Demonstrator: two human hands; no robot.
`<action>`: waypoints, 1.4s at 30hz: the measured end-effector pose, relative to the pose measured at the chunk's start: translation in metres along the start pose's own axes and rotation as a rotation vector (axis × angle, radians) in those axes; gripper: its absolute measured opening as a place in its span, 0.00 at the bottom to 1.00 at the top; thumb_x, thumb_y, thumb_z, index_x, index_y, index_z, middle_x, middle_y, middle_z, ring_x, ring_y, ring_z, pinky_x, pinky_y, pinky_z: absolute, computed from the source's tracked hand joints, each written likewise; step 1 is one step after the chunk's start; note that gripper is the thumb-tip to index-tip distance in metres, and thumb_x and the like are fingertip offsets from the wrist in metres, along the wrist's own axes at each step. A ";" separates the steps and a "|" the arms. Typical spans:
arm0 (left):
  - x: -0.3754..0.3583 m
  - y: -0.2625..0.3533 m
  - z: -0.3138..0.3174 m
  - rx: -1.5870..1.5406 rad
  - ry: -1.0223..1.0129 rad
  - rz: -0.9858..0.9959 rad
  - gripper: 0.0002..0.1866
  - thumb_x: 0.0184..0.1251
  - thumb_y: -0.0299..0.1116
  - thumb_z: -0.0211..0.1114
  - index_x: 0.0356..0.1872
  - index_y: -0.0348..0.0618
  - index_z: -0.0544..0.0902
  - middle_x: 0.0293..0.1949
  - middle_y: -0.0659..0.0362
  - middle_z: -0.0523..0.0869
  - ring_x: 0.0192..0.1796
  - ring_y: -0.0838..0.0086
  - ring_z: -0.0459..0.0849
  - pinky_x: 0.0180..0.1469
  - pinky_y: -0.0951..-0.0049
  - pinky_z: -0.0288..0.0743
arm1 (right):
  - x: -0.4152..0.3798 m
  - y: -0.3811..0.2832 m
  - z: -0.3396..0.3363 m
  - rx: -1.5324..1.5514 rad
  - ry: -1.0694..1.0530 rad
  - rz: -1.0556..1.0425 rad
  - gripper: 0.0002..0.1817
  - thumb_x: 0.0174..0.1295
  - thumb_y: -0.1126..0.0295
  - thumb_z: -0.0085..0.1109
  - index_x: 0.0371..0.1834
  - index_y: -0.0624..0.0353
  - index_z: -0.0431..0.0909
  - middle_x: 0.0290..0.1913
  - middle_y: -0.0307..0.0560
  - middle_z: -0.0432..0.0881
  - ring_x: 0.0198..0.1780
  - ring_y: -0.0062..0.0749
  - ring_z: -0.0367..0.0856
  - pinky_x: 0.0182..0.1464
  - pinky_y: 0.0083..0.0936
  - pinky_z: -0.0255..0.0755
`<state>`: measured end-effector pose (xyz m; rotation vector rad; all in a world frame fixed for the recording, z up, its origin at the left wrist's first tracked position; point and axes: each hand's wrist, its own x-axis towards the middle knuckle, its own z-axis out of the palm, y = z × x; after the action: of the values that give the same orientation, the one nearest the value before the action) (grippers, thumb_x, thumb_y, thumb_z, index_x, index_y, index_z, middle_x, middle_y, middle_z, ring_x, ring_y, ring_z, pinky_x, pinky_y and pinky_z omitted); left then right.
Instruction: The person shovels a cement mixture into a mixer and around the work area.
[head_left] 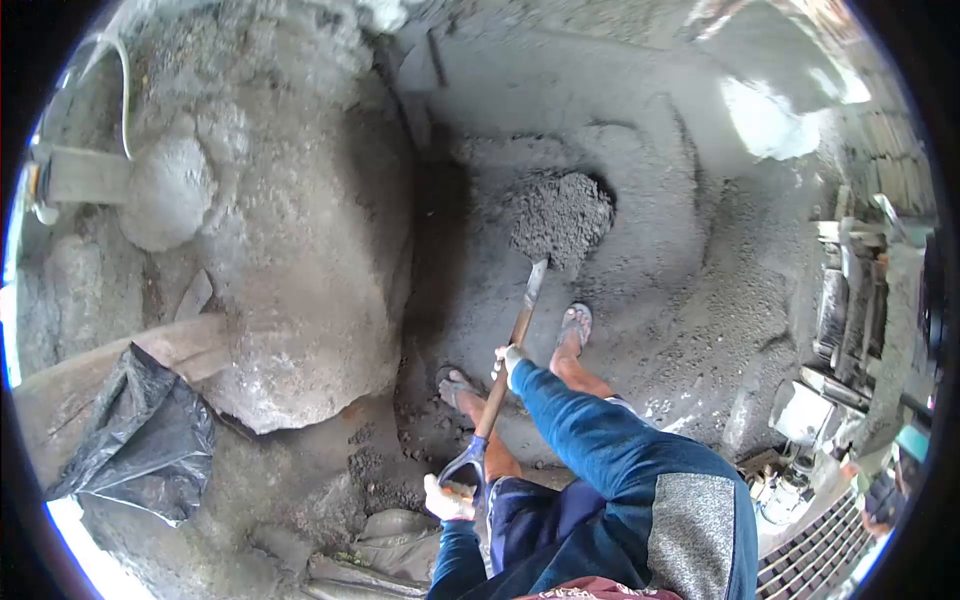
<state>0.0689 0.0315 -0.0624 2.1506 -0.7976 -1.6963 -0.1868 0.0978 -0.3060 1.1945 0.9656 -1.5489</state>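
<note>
I hold a shovel (492, 410) with both gloved hands. My left hand (449, 498) grips the blue D-shaped handle near my left hip. Farther forward, my right hand (511, 364) is wrapped round the wooden shaft just above its metal socket. A heap of dark grey, crumbly sandy material (570, 217) covers the shovel's blade, hiding it, and sits low over the grey ground ahead of my feet. Both gloves are whitish.
My sandalled feet (577, 322) stand either side of the shaft. A big pale rounded block (300, 290) rises on the left, with a black plastic sheet (150, 440) beyond its near edge. Stacked boards (850, 300), a white container (803, 413) and a slatted grate (815, 560) are right.
</note>
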 end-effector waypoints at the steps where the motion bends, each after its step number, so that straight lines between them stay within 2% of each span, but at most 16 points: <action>1: 0.001 0.000 -0.009 0.022 -0.046 -0.030 0.34 0.71 0.68 0.55 0.12 0.55 0.64 0.10 0.64 0.66 0.12 0.70 0.66 0.16 0.66 0.60 | -0.027 -0.007 -0.002 0.021 0.037 -0.015 0.06 0.67 0.70 0.57 0.32 0.51 0.71 0.22 0.39 0.69 0.20 0.32 0.71 0.23 0.42 0.70; 6: -0.022 0.023 -0.014 -0.060 -0.268 -0.310 0.33 0.71 0.69 0.54 0.15 0.55 0.68 0.11 0.63 0.69 0.12 0.72 0.67 0.16 0.69 0.64 | -0.128 -0.057 -0.058 0.303 -0.073 -0.102 0.07 0.67 0.74 0.59 0.35 0.50 0.70 0.24 0.41 0.70 0.21 0.35 0.71 0.24 0.42 0.69; 7: -0.012 0.022 -0.011 -0.033 -0.278 -0.378 0.37 0.67 0.75 0.52 0.13 0.53 0.69 0.11 0.62 0.71 0.12 0.67 0.67 0.19 0.60 0.69 | -0.163 -0.080 -0.061 0.314 0.038 -0.170 0.08 0.66 0.75 0.59 0.35 0.51 0.69 0.25 0.41 0.71 0.20 0.35 0.71 0.24 0.42 0.69; 12: -0.097 0.071 0.115 0.166 -0.667 -0.378 0.37 0.67 0.75 0.51 0.16 0.52 0.72 0.12 0.64 0.70 0.13 0.67 0.69 0.21 0.63 0.69 | -0.326 -0.201 -0.089 0.544 0.060 -0.571 0.08 0.66 0.75 0.59 0.36 0.51 0.69 0.28 0.41 0.73 0.22 0.36 0.72 0.25 0.43 0.70; 13: -0.122 0.084 0.150 0.206 -0.750 -0.288 0.35 0.68 0.74 0.52 0.16 0.53 0.73 0.12 0.65 0.70 0.13 0.69 0.69 0.20 0.65 0.68 | -0.365 -0.234 -0.092 0.607 0.031 -0.634 0.07 0.67 0.73 0.59 0.37 0.51 0.69 0.27 0.40 0.72 0.22 0.36 0.72 0.27 0.43 0.70; 14: -0.148 0.097 0.186 0.236 -0.831 -0.197 0.34 0.68 0.72 0.53 0.17 0.53 0.73 0.13 0.66 0.70 0.13 0.71 0.69 0.19 0.67 0.66 | -0.370 -0.266 -0.120 0.549 -0.391 -0.742 0.06 0.69 0.69 0.57 0.37 0.49 0.69 0.27 0.40 0.71 0.24 0.36 0.72 0.30 0.41 0.71; 15: -0.188 0.112 0.227 0.211 -0.852 -0.035 0.32 0.70 0.69 0.54 0.18 0.53 0.72 0.12 0.65 0.69 0.13 0.72 0.68 0.18 0.68 0.65 | -0.370 -0.305 -0.130 0.699 -0.462 -0.818 0.05 0.69 0.67 0.55 0.36 0.48 0.69 0.26 0.39 0.70 0.24 0.36 0.71 0.32 0.40 0.70; 16: -0.235 0.128 0.266 0.173 -0.871 0.125 0.30 0.72 0.65 0.55 0.19 0.53 0.72 0.12 0.65 0.69 0.12 0.73 0.67 0.17 0.69 0.63 | -0.451 -0.338 -0.119 0.670 -0.262 -0.878 0.06 0.67 0.69 0.57 0.35 0.49 0.69 0.26 0.38 0.71 0.24 0.35 0.71 0.33 0.42 0.71; 20: -0.420 0.189 0.354 0.186 -1.345 0.414 0.26 0.77 0.54 0.58 0.21 0.48 0.72 0.16 0.64 0.75 0.15 0.75 0.71 0.19 0.72 0.65 | -0.590 -0.463 -0.166 0.792 -0.453 -1.246 0.08 0.61 0.70 0.64 0.29 0.51 0.73 0.24 0.39 0.74 0.24 0.35 0.76 0.31 0.42 0.77; 22: -0.520 0.190 0.372 0.189 -1.471 0.864 0.22 0.74 0.46 0.64 0.22 0.46 0.72 0.17 0.61 0.76 0.17 0.75 0.74 0.21 0.68 0.67 | -0.643 -0.512 -0.209 0.870 -0.356 -1.448 0.06 0.62 0.69 0.63 0.33 0.54 0.74 0.24 0.39 0.75 0.24 0.35 0.78 0.32 0.39 0.80; 24: -0.563 0.166 0.410 -0.004 -1.523 1.711 0.15 0.67 0.37 0.71 0.24 0.44 0.76 0.17 0.57 0.77 0.17 0.68 0.77 0.23 0.63 0.71 | -0.698 -0.526 -0.261 0.936 -0.360 -1.513 0.06 0.67 0.69 0.61 0.35 0.55 0.72 0.23 0.39 0.74 0.23 0.36 0.77 0.29 0.35 0.79; 26: -0.631 0.145 0.407 -0.246 -1.813 2.137 0.15 0.58 0.38 0.76 0.23 0.43 0.79 0.17 0.54 0.78 0.20 0.61 0.80 0.27 0.63 0.74 | -0.716 -0.523 -0.317 1.026 -0.254 -1.506 0.09 0.70 0.69 0.59 0.32 0.53 0.70 0.21 0.38 0.71 0.20 0.35 0.75 0.26 0.33 0.77; 27: -0.646 0.131 0.404 0.009 -1.995 2.274 0.15 0.55 0.40 0.76 0.23 0.43 0.80 0.18 0.54 0.79 0.22 0.58 0.81 0.28 0.62 0.75 | -0.716 -0.510 -0.345 1.047 -0.206 -1.508 0.11 0.71 0.68 0.58 0.31 0.53 0.69 0.20 0.37 0.69 0.19 0.34 0.74 0.25 0.31 0.76; 32: -0.553 0.017 0.385 0.757 -2.418 2.195 0.18 0.50 0.48 0.74 0.18 0.44 0.82 0.20 0.52 0.82 0.27 0.55 0.85 0.35 0.57 0.78 | -0.627 -0.420 -0.396 0.799 0.274 -1.323 0.12 0.68 0.67 0.65 0.32 0.52 0.71 0.20 0.38 0.71 0.20 0.32 0.73 0.26 0.33 0.74; 35: -0.487 0.038 0.347 0.926 -2.287 2.286 0.13 0.48 0.45 0.73 0.21 0.47 0.82 0.23 0.59 0.83 0.35 0.62 0.86 0.46 0.61 0.77 | -0.604 -0.357 -0.354 0.735 -0.011 -1.335 0.11 0.64 0.73 0.65 0.46 0.54 0.73 0.29 0.41 0.76 0.29 0.32 0.78 0.33 0.37 0.79; 42: -0.336 0.214 0.245 1.088 -2.007 2.212 0.08 0.41 0.35 0.70 0.24 0.50 0.81 0.26 0.58 0.80 0.33 0.59 0.81 0.38 0.57 0.72 | -0.574 -0.247 -0.118 0.664 -0.360 -1.210 0.14 0.64 0.76 0.63 0.49 0.47 0.73 0.31 0.38 0.76 0.31 0.32 0.78 0.39 0.40 0.78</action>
<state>-0.2694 0.0823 0.2560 1.6370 2.4952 0.8208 -0.3366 0.3898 0.2386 0.6183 0.9909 -3.0954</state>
